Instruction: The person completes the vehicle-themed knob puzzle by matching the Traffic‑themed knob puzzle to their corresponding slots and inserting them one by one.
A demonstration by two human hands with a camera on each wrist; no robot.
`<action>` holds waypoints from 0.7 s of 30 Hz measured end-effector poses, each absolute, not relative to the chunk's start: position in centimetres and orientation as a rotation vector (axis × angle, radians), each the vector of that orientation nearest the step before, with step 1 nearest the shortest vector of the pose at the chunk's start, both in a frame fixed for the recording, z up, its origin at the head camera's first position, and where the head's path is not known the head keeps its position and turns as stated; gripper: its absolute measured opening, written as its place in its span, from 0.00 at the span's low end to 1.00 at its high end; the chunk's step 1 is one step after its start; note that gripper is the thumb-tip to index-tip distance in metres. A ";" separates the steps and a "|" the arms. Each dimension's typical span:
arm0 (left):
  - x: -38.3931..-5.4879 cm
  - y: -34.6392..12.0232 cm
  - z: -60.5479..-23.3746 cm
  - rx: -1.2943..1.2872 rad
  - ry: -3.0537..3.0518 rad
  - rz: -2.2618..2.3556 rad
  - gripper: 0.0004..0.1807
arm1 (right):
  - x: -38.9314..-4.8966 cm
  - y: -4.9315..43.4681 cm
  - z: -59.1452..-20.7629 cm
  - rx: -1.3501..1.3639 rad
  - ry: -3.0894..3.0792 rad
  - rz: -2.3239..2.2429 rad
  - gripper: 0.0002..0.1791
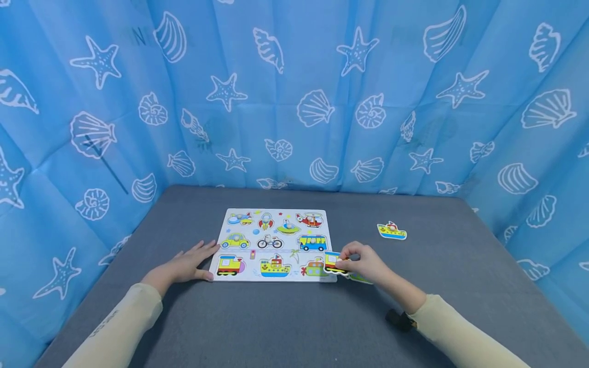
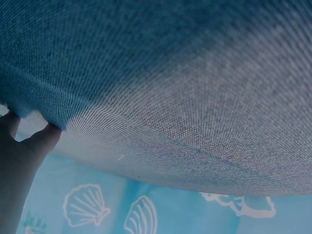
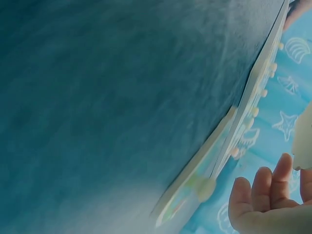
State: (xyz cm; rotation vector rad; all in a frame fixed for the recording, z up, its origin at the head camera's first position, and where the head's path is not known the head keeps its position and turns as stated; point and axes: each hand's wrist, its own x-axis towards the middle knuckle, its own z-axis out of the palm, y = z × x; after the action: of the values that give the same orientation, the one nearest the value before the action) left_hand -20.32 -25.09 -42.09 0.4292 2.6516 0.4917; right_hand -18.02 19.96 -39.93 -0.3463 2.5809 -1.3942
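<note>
A white puzzle board [image 1: 257, 255] printed with vehicles lies on the table, with its pictures facing up. My left hand [image 1: 186, 265] has its fingers spread and touches the board's left edge; in the left wrist view part of this hand [image 2: 29, 151] shows. With thumb and fingers my right hand [image 1: 365, 263] pinches a train puzzle piece [image 1: 330, 262], held over the board's lower right corner. In the right wrist view the held piece [image 3: 303, 141] shows at the right edge. Below the right hand lies a green puzzle piece [image 1: 361, 278], partly hidden, beside the board.
A boat puzzle piece [image 1: 392, 231] lies on the grey table [image 1: 276, 322], to the right of the board. Near the right sleeve is a small black object [image 1: 399, 320]. Blue curtains [image 1: 285, 128] with white shell prints hang around the table's back and sides.
</note>
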 end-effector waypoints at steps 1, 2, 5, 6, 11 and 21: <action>-20.3 -25.1 -42.2 0.426 2.654 0.489 0.55 | -18.1 19.7 -40.0 -0.337 2.577 -1.395 0.08; -20.3 -25.1 -42.2 0.427 2.656 0.488 0.55 | -18.1 19.5 -40.0 -0.324 2.568 -1.401 0.08; -20.3 -25.1 -42.3 0.429 2.658 0.495 0.55 | -18.2 18.9 -39.9 -0.302 2.536 -1.421 0.08; -20.2 -25.1 -42.2 0.429 2.658 0.496 0.55 | -18.2 18.7 -39.9 -0.300 2.535 -1.420 0.08; -20.1 -25.0 -42.1 0.429 2.653 0.505 0.55 | -18.2 18.0 -39.8 -0.300 2.523 -1.420 0.09; -20.2 -25.1 -41.8 0.429 2.644 0.506 0.55 | -18.4 15.6 -39.9 -0.318 2.542 -1.431 0.08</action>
State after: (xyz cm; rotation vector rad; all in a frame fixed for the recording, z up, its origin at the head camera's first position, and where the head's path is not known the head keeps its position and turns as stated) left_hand -20.22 -25.07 -41.79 0.4288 2.6442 0.5060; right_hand -18.36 15.58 -39.89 -0.3179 2.5424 -1.4310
